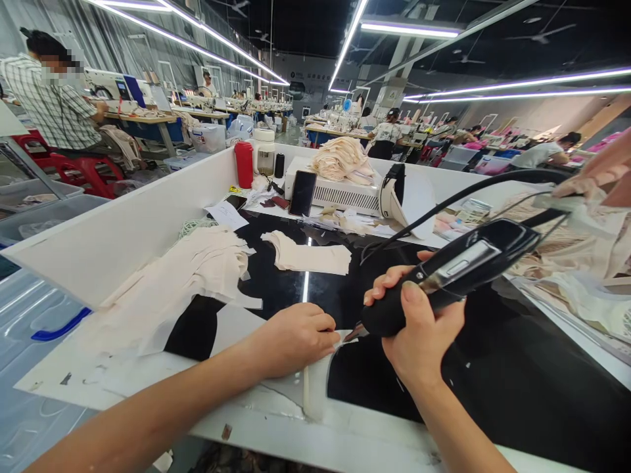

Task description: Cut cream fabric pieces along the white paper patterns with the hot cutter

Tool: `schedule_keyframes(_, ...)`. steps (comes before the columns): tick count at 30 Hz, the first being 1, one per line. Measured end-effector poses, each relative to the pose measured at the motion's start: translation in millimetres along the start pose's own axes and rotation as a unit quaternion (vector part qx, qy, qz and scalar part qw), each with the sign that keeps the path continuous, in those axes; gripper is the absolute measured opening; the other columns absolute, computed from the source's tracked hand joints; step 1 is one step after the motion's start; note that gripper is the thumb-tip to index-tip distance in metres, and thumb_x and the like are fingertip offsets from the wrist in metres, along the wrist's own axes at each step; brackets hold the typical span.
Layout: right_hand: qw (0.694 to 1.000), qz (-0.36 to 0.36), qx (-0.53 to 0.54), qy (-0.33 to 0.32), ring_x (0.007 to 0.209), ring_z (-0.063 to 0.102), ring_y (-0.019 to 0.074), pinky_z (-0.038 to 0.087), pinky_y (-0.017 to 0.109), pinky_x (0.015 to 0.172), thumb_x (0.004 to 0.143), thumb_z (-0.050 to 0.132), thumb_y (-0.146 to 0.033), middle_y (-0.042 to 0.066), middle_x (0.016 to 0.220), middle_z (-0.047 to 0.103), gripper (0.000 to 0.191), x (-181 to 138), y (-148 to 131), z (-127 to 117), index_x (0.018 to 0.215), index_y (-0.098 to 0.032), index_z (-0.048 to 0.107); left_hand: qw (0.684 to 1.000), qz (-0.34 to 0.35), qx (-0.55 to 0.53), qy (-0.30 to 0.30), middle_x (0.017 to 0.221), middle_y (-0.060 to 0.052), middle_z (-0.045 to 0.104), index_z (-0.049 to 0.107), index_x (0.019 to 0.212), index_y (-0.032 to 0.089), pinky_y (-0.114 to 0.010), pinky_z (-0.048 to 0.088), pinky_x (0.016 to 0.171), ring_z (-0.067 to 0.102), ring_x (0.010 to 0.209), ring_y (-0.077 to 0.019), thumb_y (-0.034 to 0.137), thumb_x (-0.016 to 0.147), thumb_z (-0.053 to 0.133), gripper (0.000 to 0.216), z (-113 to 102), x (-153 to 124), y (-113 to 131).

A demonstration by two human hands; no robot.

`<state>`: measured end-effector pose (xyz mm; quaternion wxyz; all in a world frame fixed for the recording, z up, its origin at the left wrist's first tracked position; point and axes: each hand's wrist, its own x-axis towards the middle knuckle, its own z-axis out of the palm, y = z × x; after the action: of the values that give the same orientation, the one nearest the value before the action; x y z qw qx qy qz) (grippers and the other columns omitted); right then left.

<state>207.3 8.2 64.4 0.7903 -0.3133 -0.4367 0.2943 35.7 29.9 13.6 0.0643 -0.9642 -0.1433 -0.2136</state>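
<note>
Black glossy worktop (493, 381), white sheet along the near edge. Our right hand (419, 328) is wrapped tight round the grip of a black corded cutter (458, 269), tip angled down and left. Our left hand (296, 338) lies flat, fingers closed, pinning a small pale fabric piece (344, 339) to the worktop right at the cutter's tip. Tip and fingertips are nearly touching; we cannot tell whether the tip meets the cloth.

Around it:
- Cable (444, 200) arcs from the cutter's rear over the worktop, off to the right.
- Loose pale cloth heap (582, 263) sits just beside the cutter's rear end, crowding that side.
- Big stack of cream cut pieces (197, 269) left of our left hand, smaller stack (308, 256) behind it, both apart from the hands.
- White side wall (123, 230) closes the left edge.
- Far end: white box (340, 194) with folded cloth (342, 159) on top, phone (302, 192) leaning on its front, red bottle (243, 164) to its left.
- Person in a checked shirt (49, 98) seated at another bench, far left.
</note>
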Motion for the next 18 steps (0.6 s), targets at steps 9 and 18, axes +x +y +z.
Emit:
schedule_keyframes(9, 0.999, -0.02, -0.015, 0.03, 0.056, 0.059, 0.014, 0.056, 0.028, 0.047, 0.078, 0.084, -0.031, -0.006, 0.074, 0.065, 0.043, 9.2, -5.8, -5.2, 0.113, -0.026, 0.06, 1.0, -0.001, 0.006, -0.008, 0.089, -0.005, 0.066, 0.068, 0.092, 0.016, -0.032, 0.053, 0.082, 0.06, 0.082, -0.0173, 0.019, 0.108, 0.052, 0.023, -0.1, -1.2, -0.9)
schedule_keyframes(18, 0.999, -0.017, -0.03, 0.022, 0.057, 0.059, 0.014, 0.055, 0.029, 0.048, 0.079, 0.083, -0.032, -0.005, 0.076, 0.065, 0.045, 7.0, -1.9, -8.3, 0.116, -0.027, 0.059, 1.0, 0.002, 0.004, -0.002, 0.09, -0.005, 0.067, 0.067, 0.092, 0.016, -0.032, 0.054, 0.085, 0.061, 0.083, -0.0175, 0.018, 0.107, 0.053, 0.02, -0.2, -0.8, -1.0)
